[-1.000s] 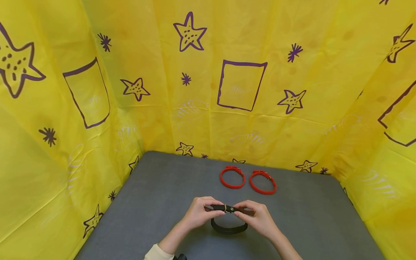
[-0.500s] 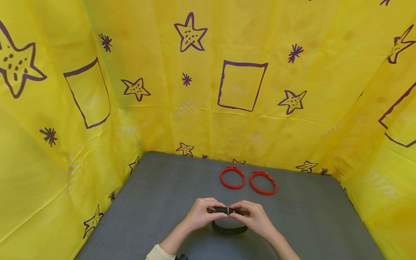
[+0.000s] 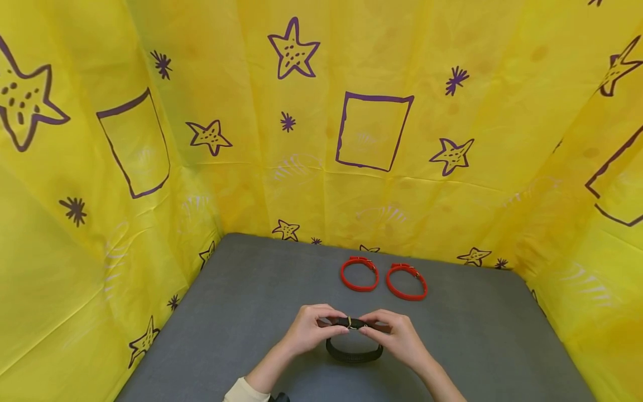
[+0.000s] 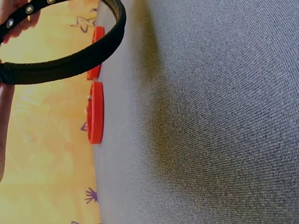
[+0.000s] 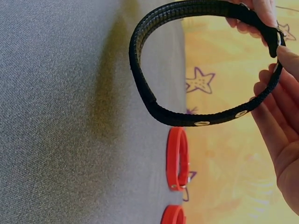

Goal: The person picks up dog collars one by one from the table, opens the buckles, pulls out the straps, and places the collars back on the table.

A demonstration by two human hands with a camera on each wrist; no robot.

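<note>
A black collar [image 3: 354, 356] with a metal buckle and eyelets is looped in a ring above the table. On the left side of the buckle, my left hand [image 3: 308, 330] pinches the strap between thumb and fingers. My right hand [image 3: 399, 334] pinches it on the right side, its fingertips close to the buckle. In the right wrist view the collar [image 5: 140, 70] shows its padded inner face and several eyelets along the strap. The left wrist view has the loop of the collar [image 4: 70, 65] hanging over the table; most of the left hand is outside that view.
Two red collars lie buckled in rings toward the back of the grey table [image 3: 271, 279]: a left one [image 3: 359, 288] and a right one [image 3: 407, 297], side by side. Yellow cloth [image 3: 241, 195] with purple stars encloses the table at the back and sides.
Both hands stay on the black collar. They came closer together at the buckle half a second ago, and now stand slightly farther apart. The red collars have not moved.
</note>
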